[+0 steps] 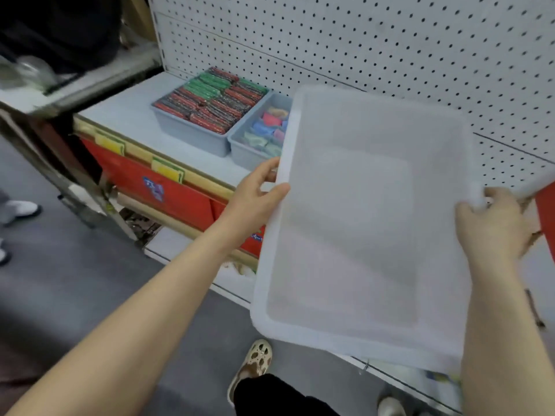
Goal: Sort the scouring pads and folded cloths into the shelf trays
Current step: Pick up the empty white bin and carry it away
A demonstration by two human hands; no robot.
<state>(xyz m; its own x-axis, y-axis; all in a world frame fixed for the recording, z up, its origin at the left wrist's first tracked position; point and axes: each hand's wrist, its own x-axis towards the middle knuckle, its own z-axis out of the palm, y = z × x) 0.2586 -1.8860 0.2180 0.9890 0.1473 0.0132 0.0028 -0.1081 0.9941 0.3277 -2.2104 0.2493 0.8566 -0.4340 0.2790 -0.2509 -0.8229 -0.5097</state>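
— Two shoes show at the bottom edge, don't they?

— Yes: a perforated beige clog [255, 360] on the grey floor [75, 280], and the toe of another shoe [390, 406] further right. A dark trouser leg [279, 394] rises beside the clog.

— And above them?

— Both bare forearms reach forward, carrying an empty translucent white tub [360, 223], tilted so that its open inside faces the camera.

— How do the hands hold it?

— The left hand [255, 193] clamps the tub's left rim, thumb on the inner side and fingers curled behind. The right hand [495, 226] grips the far right corner, fingers wrapped over the rim.

— Where is the tub relative to the shelf?

— It hangs in the air in front of the pale shelf [126, 112], covering its right part.

— And the sorted goods?

— Two grey trays sit side by side on the shelf, touching. The left tray [192, 136] is packed with red, green and dark scouring pads [213, 100] standing in rows. The right tray [243, 145], partly hidden behind the tub, holds folded cloths [270, 127] in pink, blue and green.

— Anything below or behind?

— Yellow price tags [168, 169] hang on the shelf's front edge above a red panel [162, 187]. A white pegboard [390, 40] forms the back wall.
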